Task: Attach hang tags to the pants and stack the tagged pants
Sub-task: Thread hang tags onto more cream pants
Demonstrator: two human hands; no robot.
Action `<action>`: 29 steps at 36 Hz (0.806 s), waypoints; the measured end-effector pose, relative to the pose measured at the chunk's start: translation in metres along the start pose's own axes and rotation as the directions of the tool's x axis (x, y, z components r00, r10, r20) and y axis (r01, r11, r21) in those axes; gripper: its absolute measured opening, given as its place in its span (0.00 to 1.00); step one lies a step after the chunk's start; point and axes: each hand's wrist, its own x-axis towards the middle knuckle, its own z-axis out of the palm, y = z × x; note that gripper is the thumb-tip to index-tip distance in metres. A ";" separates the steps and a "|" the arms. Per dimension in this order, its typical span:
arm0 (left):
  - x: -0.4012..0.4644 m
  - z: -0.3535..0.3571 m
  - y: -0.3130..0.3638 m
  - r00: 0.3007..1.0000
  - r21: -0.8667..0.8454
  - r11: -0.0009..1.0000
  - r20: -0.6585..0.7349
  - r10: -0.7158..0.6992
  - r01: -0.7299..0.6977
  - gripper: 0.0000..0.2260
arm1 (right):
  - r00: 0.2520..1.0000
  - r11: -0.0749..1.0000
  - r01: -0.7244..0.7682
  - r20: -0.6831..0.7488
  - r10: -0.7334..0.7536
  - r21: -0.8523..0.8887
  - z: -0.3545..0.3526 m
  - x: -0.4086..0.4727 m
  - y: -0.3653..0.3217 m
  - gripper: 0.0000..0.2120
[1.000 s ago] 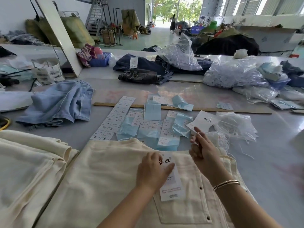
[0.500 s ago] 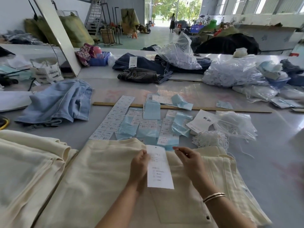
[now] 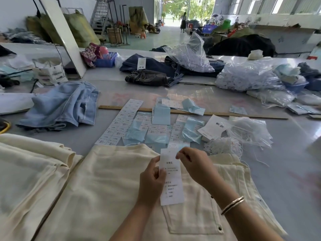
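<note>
Centrally, a white hang tag [image 3: 172,176] is held upright over the cream pants [image 3: 107,192], printed side toward the camera. Heading reads "合格证"; smaller lines below it are too blurred to read. Left hand [image 3: 151,181] grips the tag's left edge, thumb on its face, fingers curled behind. Right hand [image 3: 194,164] pinches the top right corner; bracelet [image 3: 232,205] on that wrist. Tag hangs between both hands, its lower end over the back pocket [image 3: 192,220].

Cream pants lie flat on the grey table [image 3: 286,153], waistband away from the person. Second cream stack [image 3: 29,174] just to the left.

Beyond the waistband: sheets of small size stickers [image 3: 119,124], some reading "110", mixed with pale blue slips [image 3: 160,115]. Loose tag pile [image 3: 214,127] to the right bears two brush-style characters, not legible. White string bundle [image 3: 224,146] beside it. Wooden ruler [image 3: 191,113] farther back.
</note>
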 end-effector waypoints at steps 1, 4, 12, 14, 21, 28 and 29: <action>0.000 0.000 -0.001 1.000 0.020 1.000 0.007 0.016 -0.016 0.15 | 0.999 1.000 -0.009 0.035 0.010 -0.011 0.001 0.001 -0.001 0.10; -0.001 0.000 -0.003 0.998 0.062 0.996 0.032 0.058 -0.059 0.17 | 0.995 0.998 -0.046 0.092 0.049 -0.040 0.003 0.004 -0.002 0.10; -0.005 -0.002 -0.002 0.989 0.028 0.992 0.093 0.118 -0.121 0.25 | 0.983 0.987 -0.107 0.137 0.123 -0.118 0.003 0.008 0.000 0.09; -0.005 -0.001 0.000 0.983 0.032 0.988 0.107 0.149 -0.153 0.23 | 0.983 0.986 -0.117 0.131 0.132 -0.116 0.003 0.008 0.000 0.10; -0.006 -0.001 -0.002 0.957 0.083 0.960 0.144 0.252 -0.266 0.22 | 0.975 0.981 -0.120 0.169 0.145 -0.152 -0.001 0.008 0.000 0.11; -0.007 0.000 0.003 0.951 0.022 0.968 0.192 0.242 -0.251 0.24 | 0.980 0.987 -0.116 0.151 0.132 -0.110 -0.007 0.007 0.000 0.09; -0.006 -0.001 0.004 0.948 -0.020 0.970 0.208 0.242 -0.243 0.22 | 0.981 0.988 -0.120 0.144 0.133 -0.094 -0.007 0.006 0.000 0.09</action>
